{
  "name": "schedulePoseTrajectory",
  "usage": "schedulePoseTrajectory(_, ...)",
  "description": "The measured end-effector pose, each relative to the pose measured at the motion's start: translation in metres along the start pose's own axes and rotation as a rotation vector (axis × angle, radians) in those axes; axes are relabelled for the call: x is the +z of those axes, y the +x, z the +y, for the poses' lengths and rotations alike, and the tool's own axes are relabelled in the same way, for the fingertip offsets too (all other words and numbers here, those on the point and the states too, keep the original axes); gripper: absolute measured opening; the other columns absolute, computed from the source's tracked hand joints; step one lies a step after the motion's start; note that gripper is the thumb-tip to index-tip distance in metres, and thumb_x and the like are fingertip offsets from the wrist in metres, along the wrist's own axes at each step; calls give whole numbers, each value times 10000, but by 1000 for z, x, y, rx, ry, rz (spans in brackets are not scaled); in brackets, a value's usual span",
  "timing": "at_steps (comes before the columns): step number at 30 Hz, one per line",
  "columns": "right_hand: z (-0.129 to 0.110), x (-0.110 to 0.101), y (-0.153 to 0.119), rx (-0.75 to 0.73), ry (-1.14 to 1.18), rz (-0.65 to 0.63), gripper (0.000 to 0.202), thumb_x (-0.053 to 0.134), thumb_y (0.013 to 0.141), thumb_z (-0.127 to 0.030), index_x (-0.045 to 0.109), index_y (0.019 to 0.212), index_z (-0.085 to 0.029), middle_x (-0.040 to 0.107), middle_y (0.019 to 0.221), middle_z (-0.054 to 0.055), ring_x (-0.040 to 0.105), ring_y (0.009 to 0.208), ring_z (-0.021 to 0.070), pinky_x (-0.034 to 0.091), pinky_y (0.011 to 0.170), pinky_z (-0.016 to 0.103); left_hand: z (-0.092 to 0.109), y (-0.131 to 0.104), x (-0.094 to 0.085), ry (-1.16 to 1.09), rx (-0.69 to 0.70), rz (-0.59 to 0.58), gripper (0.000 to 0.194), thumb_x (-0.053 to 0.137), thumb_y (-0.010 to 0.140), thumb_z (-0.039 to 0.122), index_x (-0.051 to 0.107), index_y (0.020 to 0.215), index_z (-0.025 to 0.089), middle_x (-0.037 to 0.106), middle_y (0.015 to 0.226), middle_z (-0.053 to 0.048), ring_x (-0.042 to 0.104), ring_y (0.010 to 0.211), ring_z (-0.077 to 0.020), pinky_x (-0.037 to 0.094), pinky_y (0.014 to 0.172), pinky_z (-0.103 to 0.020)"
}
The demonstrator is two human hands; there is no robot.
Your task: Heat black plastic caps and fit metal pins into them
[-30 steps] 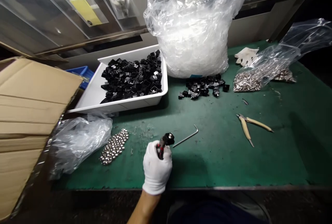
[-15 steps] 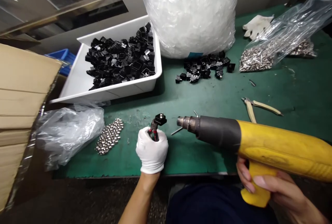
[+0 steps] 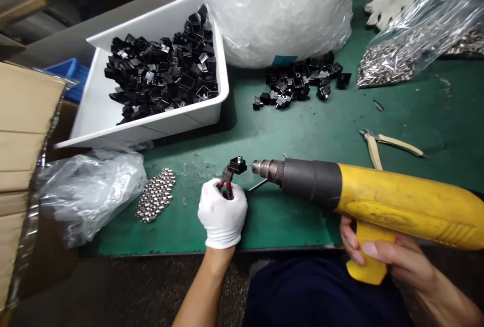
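Note:
My left hand [image 3: 222, 213], in a white glove, is closed around a pair of pliers [image 3: 227, 180] with red on the handles. The plier jaws grip a small black plastic part [image 3: 238, 165] with a metal stud on top. My bare right hand [image 3: 393, 256] is wrapped round the handle of a yellow heat gun [image 3: 401, 201]. The gun's metal nozzle points left, a short gap from the black part. Under the nozzle lies a thin metal rod [image 3: 258, 184], partly hidden by the gun.
A white bin [image 3: 170, 120] of black parts stands back left, with more loose black parts [image 3: 298, 82] right of it. Cutting pliers [image 3: 372, 148], bagged metal pieces [image 3: 385, 64], a glove [image 3: 393, 4], a big plastic bag [image 3: 276, 14] and rows of metal fittings [image 3: 156, 196] lie around.
The heat gun's nozzle has come closer to the black part in the pliers. The camera view has shifted slightly. Both hands keep their holds.

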State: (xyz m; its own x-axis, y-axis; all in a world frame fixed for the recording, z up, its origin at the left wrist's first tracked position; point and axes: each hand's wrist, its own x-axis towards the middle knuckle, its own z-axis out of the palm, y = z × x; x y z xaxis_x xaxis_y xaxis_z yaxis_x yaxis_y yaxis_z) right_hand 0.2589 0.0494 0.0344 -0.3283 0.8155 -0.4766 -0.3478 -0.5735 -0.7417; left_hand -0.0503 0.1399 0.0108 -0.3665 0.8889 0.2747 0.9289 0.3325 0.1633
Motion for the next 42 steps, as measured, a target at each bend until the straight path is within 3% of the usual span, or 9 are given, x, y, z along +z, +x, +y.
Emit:
schedulePoseTrajectory(4,-5,-2,1,10,-92,-56,220,643,835,-406,692,971,-240,649,838,42,601,679,194,490,648,333,0,0,0,13,10,-2,294,557,858,331,573,1090,150,650,908,-97,662,828,-281,452,709,-347)
schedulePoseTrajectory(20,-4,-1,1,-21,-92,-58,211,646,841,-391,696,963,-226,652,850,43,615,698,189,499,646,318,0,-1,1,22,21,-7,312,560,863,350,577,1104,153,668,928,-110,664,842,-284,464,714,-352)
schedulePoseTrajectory(26,8,-8,-1,-30,-58,-89,289,634,873,-412,653,1090,-222,619,923,44,580,698,171,474,652,316,-2,-1,2,31,41,27,280,563,857,344,572,1070,163,668,919,-103,660,812,-281,454,688,-347)
schedulePoseTrajectory(30,4,-6,-3,1,-106,-96,295,629,854,-467,667,1000,-213,609,843,41,548,678,179,445,637,324,-7,-3,4,21,79,60,302,583,848,359,560,1073,159,653,911,-100,653,818,-281,456,692,-347)
schedulePoseTrajectory(38,-9,5,-10,66,-118,15,338,658,791,-535,694,869,-207,632,780,52,571,700,208,460,645,335,-14,-5,3,4,165,164,273,603,811,350,527,1007,175,579,859,-66,610,774,-258,433,673,-335)
schedulePoseTrajectory(42,-14,17,-16,81,-142,170,282,636,817,-485,694,832,-210,648,811,76,610,771,244,511,684,355,-15,-7,1,-3,187,225,262,603,768,316,514,974,182,542,825,-45,578,721,-240,423,651,-329)
